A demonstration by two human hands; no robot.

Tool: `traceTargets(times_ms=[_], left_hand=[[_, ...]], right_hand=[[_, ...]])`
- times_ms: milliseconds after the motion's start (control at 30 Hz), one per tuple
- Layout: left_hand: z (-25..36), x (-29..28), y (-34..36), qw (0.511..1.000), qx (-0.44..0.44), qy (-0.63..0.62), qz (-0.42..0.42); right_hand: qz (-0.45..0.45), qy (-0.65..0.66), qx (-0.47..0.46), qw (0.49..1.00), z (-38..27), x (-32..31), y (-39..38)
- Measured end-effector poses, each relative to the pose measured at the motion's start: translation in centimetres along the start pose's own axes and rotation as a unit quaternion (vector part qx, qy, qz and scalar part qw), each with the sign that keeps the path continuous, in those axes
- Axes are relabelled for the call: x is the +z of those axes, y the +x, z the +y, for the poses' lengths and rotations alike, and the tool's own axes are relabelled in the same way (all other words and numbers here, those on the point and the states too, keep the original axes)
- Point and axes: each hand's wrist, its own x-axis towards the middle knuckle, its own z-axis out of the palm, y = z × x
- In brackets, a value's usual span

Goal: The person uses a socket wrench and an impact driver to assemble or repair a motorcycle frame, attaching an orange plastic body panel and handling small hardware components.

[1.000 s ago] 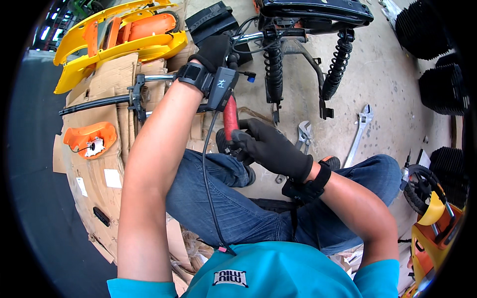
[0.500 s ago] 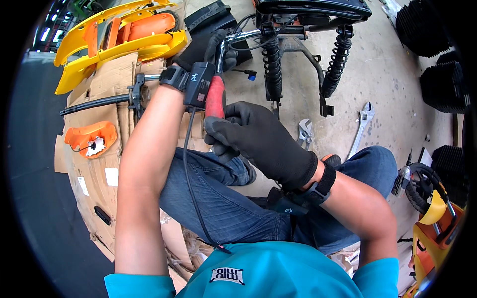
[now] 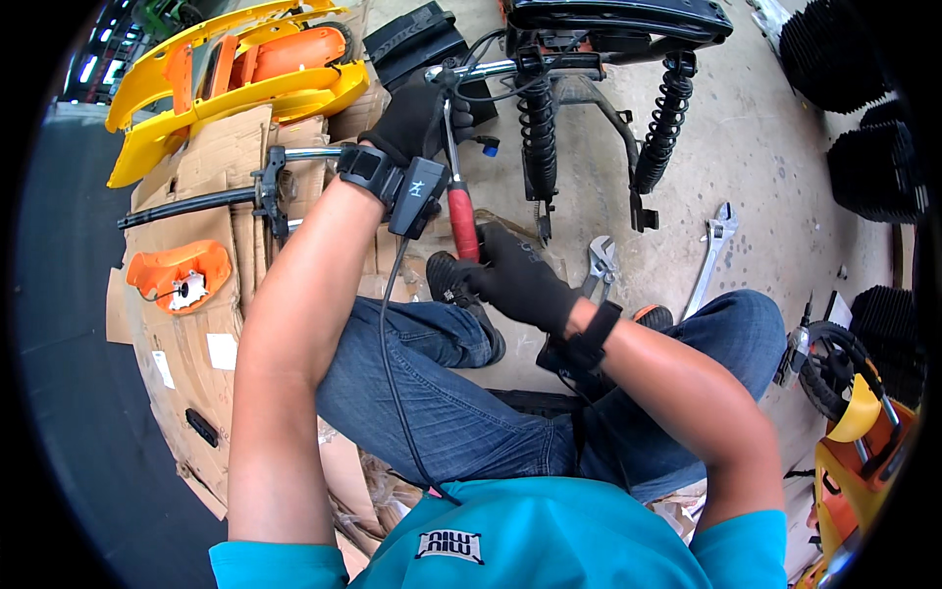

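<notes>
**Screwdriver held upright against the frame tube**

The person sits on the floor with both gloved hands raised toward the far centre of the scene. The right hand (image 3: 515,280) is closed around the red handle of a screwdriver (image 3: 461,221). The tool's long axis runs near to far, handle toward the person, metal shaft pointing away. The shaft tip meets a chrome frame tube (image 3: 496,69) that runs left to right under the black seat (image 3: 618,18).

The left hand (image 3: 417,123) lies farther out than the right and is the nearer of the two to the tip. Its fingers are closed around something at the junction of shaft and tube; whether it grips the tube itself or a small fitting there cannot be told, since the glove covers the contact point. A black wrist device (image 3: 402,187) with a trailing cable sits just behind that hand.

Two black coil shock absorbers (image 3: 667,113) hang to the right of the tip. On the concrete to the right of the right hand lie pliers (image 3: 599,265) and an adjustable wrench (image 3: 711,255), both apart from the hands. Yellow body panels (image 3: 235,74) rest on cardboard at far left.
</notes>
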Motion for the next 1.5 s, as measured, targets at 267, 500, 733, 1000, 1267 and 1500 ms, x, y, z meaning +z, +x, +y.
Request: traceTargets(times_ms=[267, 500, 733, 1000, 1267, 1500], left_hand=[[-0.5, 0.3, 0.0, 0.999, 0.038, 0.013, 0.033], [1.7, 0.2, -1.5, 1.000, -0.015, -0.018, 0.006], [3.0, 1.5, -2.8, 0.995, 0.003, 0.091, 0.030], [-0.3, 0.0, -0.1, 1.000, -0.006, -0.017, -0.001], [0.1, 0.4, -0.2, 0.998, 0.006, 0.007, 0.067], [1.9, 0.8, -1.7, 0.999, 0.009, -0.028, 0.015]], right_hand=[[0.015, -0.033, -0.025, 0.999, 2.1, -0.1, 1.3], [-0.088, 0.129, 0.037, 0.987, -5.6, -1.7, -1.3], [-0.103, 0.173, 0.052, 0.978, -8.9, -2.8, -1.8], [0.009, -0.143, -0.029, 0.989, 2.7, -1.4, 1.4], [-0.004, -0.088, 0.017, 0.996, 1.9, -0.8, 1.7], [-0.088, 0.123, 0.001, 0.989, -6.2, -3.0, -1.5]])
